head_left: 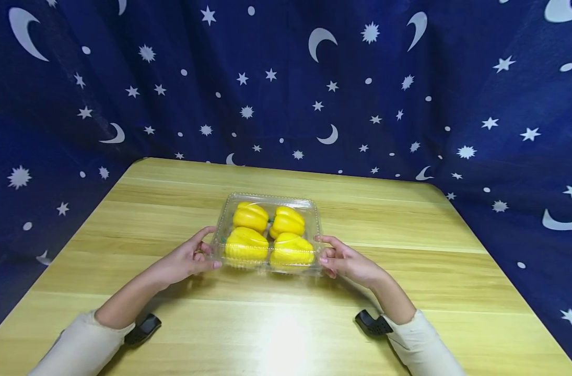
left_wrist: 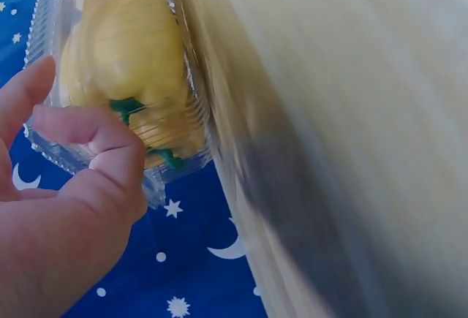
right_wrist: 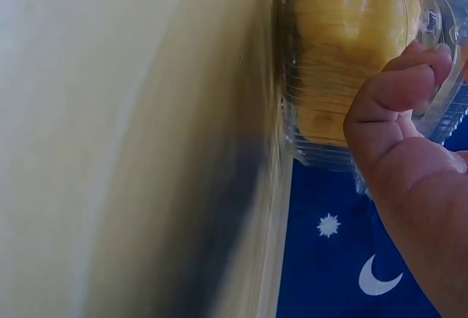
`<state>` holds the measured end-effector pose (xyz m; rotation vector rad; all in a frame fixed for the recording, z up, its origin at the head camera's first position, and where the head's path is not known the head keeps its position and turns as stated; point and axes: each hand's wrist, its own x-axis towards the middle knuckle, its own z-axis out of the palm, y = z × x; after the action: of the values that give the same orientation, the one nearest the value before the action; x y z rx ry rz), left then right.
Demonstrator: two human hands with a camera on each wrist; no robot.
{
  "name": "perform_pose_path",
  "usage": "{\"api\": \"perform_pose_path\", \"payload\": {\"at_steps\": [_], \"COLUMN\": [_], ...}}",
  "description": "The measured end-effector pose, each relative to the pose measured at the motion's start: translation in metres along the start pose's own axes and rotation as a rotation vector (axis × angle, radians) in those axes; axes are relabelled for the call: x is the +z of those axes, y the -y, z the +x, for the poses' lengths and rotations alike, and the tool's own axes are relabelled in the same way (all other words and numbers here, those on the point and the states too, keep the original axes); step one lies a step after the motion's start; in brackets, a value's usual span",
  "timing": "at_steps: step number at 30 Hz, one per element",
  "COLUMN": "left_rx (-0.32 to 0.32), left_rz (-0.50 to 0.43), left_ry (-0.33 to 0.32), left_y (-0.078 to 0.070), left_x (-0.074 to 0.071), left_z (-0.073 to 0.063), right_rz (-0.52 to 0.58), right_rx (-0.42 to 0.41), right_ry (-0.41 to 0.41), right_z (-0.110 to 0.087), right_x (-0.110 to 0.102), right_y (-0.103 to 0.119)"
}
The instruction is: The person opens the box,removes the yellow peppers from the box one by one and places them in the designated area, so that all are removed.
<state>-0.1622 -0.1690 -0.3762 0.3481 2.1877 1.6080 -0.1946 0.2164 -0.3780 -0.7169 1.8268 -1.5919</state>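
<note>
A clear plastic clamshell box [head_left: 272, 197], its lid over the top, sits in the middle of the head view. Inside are several yellow bell peppers [head_left: 246, 243], set in two rows. My left hand [head_left: 179, 262] grips the box's left side between thumb and fingers. On the opposite side, my right hand [head_left: 353, 263] holds the edge the same way. Green stems [left_wrist: 126, 106] show through the box wall in the left wrist view. The right wrist view has the box's underside close against the tabletop, with a pepper [right_wrist: 351, 18] behind the ribbed plastic.
The light wooden table [head_left: 220, 324] spreads out around the box, with rounded far corners. A dark blue curtain [head_left: 286, 94] with white moons and stars hangs behind it and along both sides. Black wrist devices [head_left: 143, 329] sit by the beige sleeves [head_left: 85, 342].
</note>
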Motion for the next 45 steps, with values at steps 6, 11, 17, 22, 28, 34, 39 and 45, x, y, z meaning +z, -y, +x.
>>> {"api": "perform_pose_path", "payload": {"at_steps": [6, 11, 17, 22, 28, 34, 39, 45], "left_rx": [0.008, 0.016, 0.016, 0.022, -0.014, 0.016, 0.029, 0.076], "left_rz": [0.022, 0.046, 0.109, 0.146, 0.142, 0.111, 0.143, 0.147], "left_ry": [-0.028, -0.04, -0.06, -0.06, -0.054, -0.03, -0.038, -0.02], "left_y": [-0.0011, -0.0012, 0.0002, -0.0001, -0.0035, -0.004, -0.0039, -0.0003], "left_x": [0.0, 0.0, 0.0006, 0.0023, 0.004, 0.0077, 0.0096, 0.0067], "left_z": [-0.0021, -0.0022, -0.0033, -0.0048, -0.0069, -0.0041, -0.0018, -0.0034], "right_rz": [0.002, 0.008, 0.019, 0.031, 0.03, 0.056, 0.022, 0.013], "right_rx": [0.008, 0.024, 0.032, 0.054, 0.064, 0.067, 0.08, 0.077], "right_ry": [-0.005, -0.012, -0.025, -0.043, -0.052, -0.058, -0.067, -0.055], "right_z": [0.0014, 0.0014, 0.0011, 0.0008, 0.0012, 0.002, 0.0022, 0.0016], "right_x": [0.0013, 0.0026, 0.0042, 0.0054, 0.0065, 0.0065, 0.0061, 0.0057], "right_y": [0.0008, 0.0016, 0.0027, 0.004, 0.0056, 0.0063, 0.0062, 0.0064]}}
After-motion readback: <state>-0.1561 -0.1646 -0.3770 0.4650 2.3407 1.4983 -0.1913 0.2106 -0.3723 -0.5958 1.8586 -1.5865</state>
